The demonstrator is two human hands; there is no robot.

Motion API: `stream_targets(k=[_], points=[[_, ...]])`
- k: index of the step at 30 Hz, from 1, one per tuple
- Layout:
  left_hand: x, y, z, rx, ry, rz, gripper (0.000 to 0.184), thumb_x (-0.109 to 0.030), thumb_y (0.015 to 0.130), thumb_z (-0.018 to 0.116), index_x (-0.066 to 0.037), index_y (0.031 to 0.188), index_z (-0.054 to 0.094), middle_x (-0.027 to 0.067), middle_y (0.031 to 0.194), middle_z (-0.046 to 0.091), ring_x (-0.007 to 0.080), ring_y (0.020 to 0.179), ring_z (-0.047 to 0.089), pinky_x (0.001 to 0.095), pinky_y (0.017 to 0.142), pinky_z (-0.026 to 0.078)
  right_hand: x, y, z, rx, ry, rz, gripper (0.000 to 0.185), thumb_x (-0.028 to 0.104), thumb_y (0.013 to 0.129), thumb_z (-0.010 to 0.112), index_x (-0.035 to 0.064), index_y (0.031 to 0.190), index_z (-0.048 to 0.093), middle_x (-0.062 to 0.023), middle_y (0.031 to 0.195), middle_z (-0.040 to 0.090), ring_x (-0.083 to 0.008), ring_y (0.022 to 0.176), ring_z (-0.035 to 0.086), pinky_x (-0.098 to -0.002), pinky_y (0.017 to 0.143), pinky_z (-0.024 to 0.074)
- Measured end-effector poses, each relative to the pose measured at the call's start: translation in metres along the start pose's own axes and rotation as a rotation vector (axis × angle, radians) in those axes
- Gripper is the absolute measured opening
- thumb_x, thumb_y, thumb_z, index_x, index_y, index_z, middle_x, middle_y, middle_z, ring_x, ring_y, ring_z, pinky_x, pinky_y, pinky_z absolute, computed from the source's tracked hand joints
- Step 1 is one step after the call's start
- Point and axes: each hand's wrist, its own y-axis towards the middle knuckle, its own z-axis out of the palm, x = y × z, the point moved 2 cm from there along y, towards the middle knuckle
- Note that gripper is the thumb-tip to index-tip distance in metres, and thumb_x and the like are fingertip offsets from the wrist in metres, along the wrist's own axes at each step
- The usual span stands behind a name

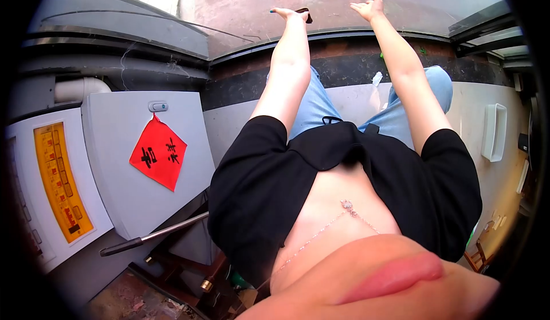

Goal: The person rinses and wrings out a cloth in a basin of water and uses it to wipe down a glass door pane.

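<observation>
Both my arms reach forward past a dark ledge toward the pale reddish-brown surface at the top of the view. A small dark object [307, 16] shows against my left hand [289, 14]; its kind is not clear, and the fingers are partly hidden. To the right and apart from it, my right hand [366, 8] has its fingers spread with nothing in them. Between my knees and the ledge [344, 71], a crumpled whitish scrap [377, 79] is visible.
On the left, a grey cabinet [109, 148] carries a red diamond-shaped paper [158, 154] below its latch. Beside it is a yellow label panel [62, 182]. A rod with a black grip [121, 246] extends near my side. A white rectangular tray [488, 132] sits at right.
</observation>
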Motion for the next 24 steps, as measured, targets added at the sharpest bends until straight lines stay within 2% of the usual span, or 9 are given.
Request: stream_targets(k=[7,8,10,12,15,19,20,23,24], points=[[0.033,0.03,-0.02,-0.029,0.064,0.184,0.088,-0.071,0.07,0.03,-0.013,0.132,0.005,0.0088,0.137,0.01,0.0266,0.123,0.019,0.041,0.1,0.018,-0.011,0.002,-0.044,-0.045,-0.132,-0.02,0.082,0.017,0.074,0.048,0.0134,0.131,-0.01,-0.0164,0.137,0.0,-0.0391,0.122,0.018,-0.0541,0.096,0.0188],[0.035,0.034,-0.014,-0.045,0.094,0.215,0.087,-0.07,0.07,0.03,-0.014,0.132,0.005,0.0087,0.137,0.011,0.0263,0.122,0.02,0.0405,0.1,0.018,-0.014,0.0,-0.051,-0.072,-0.199,-0.007,0.076,0.019,0.076,0.046,0.0105,0.132,-0.004,-0.0172,0.137,0.006,-0.0381,0.122,0.02,-0.0545,0.095,0.021],[0.055,0.067,0.023,-0.782,0.241,0.295,0.086,-0.071,0.07,0.029,-0.015,0.132,0.007,0.0087,0.137,0.011,0.0262,0.122,0.019,0.0414,0.099,0.019,-0.024,0.006,-0.057,-0.06,-0.449,0.169,0.063,0.022,0.08,0.041,0.0062,0.131,0.008,-0.0182,0.133,0.02,-0.0386,0.117,0.03,-0.0553,0.093,0.024],[0.049,0.034,-0.011,-0.092,0.102,0.144,0.084,-0.071,0.071,0.028,-0.016,0.132,0.011,0.0082,0.136,0.014,0.0268,0.121,0.021,0.0451,0.096,0.022,-0.044,0.01,-0.054,-0.025,-0.581,0.315,0.058,0.024,0.082,0.04,0.005,0.13,0.014,-0.0181,0.13,0.027,-0.0388,0.112,0.036,-0.055,0.091,0.0267],[0.045,0.018,-0.011,-0.048,0.026,0.081,0.085,-0.073,0.069,0.027,-0.015,0.131,0.013,0.0079,0.134,0.017,0.0282,0.118,0.022,0.0485,0.094,0.023,-0.066,0.007,-0.038,0.058,-0.561,0.363,0.048,0.027,0.082,0.039,0.005,0.124,0.027,-0.0161,0.129,0.03,-0.0365,0.111,0.039,-0.0519,0.09,0.0306],[0.037,0.015,-0.019,-0.063,-0.035,0.075,0.088,-0.074,0.067,0.03,-0.015,0.13,0.015,0.0095,0.132,0.019,0.0301,0.117,0.022,0.0518,0.092,0.024,-0.074,0.003,-0.046,0.046,-0.683,0.392,0.045,0.025,0.082,0.038,0.0047,0.122,0.03,-0.0134,0.127,0.036,-0.0325,0.111,0.04,-0.0475,0.094,0.0275],[0.039,-0.002,-0.017,-0.078,-0.04,0.107,0.083,-0.068,0.072,0.032,-0.011,0.13,0.016,0.0096,0.132,0.02,0.027,0.116,0.025,0.0458,0.094,0.025,-0.074,0.004,-0.049,0.038,-0.725,0.384,0.045,0.025,0.082,0.038,0.0046,0.122,0.03,-0.0126,0.126,0.038,-0.0318,0.111,0.04,-0.0465,0.094,0.0266],[0.025,0.049,-0.027,-0.091,0.094,0.506,0.078,-0.063,0.076,0.03,-0.007,0.129,0.021,0.0108,0.129,0.028,0.0235,0.115,0.032,0.0373,0.094,0.026,-0.069,0.0,-0.057,0.002,-0.753,0.338,0.045,0.023,0.082,0.036,0.0042,0.122,0.03,-0.0107,0.124,0.04,-0.0312,0.11,0.042,-0.0451,0.096,0.0245],[0.014,0.045,-0.025,-0.125,0.167,0.67,0.072,-0.058,0.077,0.033,-0.004,0.124,0.032,0.0107,0.12,0.041,0.0189,0.106,0.041,0.0284,0.088,0.032,-0.07,0.004,-0.059,-0.013,-0.771,0.334,0.044,0.022,0.082,0.035,0.0044,0.122,0.03,-0.0096,0.123,0.042,-0.0309,0.108,0.044,-0.0448,0.095,0.0252]])
